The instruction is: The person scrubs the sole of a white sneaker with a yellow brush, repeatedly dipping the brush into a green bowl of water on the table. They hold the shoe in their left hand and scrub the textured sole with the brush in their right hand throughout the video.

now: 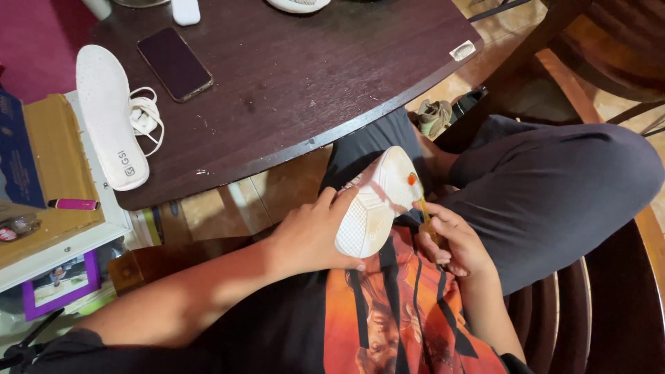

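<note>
My left hand (308, 232) grips a white shoe (374, 201), sole turned up, held over my lap below the table edge. My right hand (454, 242) holds a small yellow-handled brush or applicator (421, 204); its orange tip touches the shoe's sole near the heel end. On the dark round table (298, 76), a white insole (107, 114) lies at the left with a coiled white lace (145, 118) beside it.
A dark phone (173, 62) lies on the table near the insole. A cardboard box (52, 173) with a pink lighter-like item (73, 204) stands at the left. A wooden chair (603, 41) is at upper right, tiled floor under the table.
</note>
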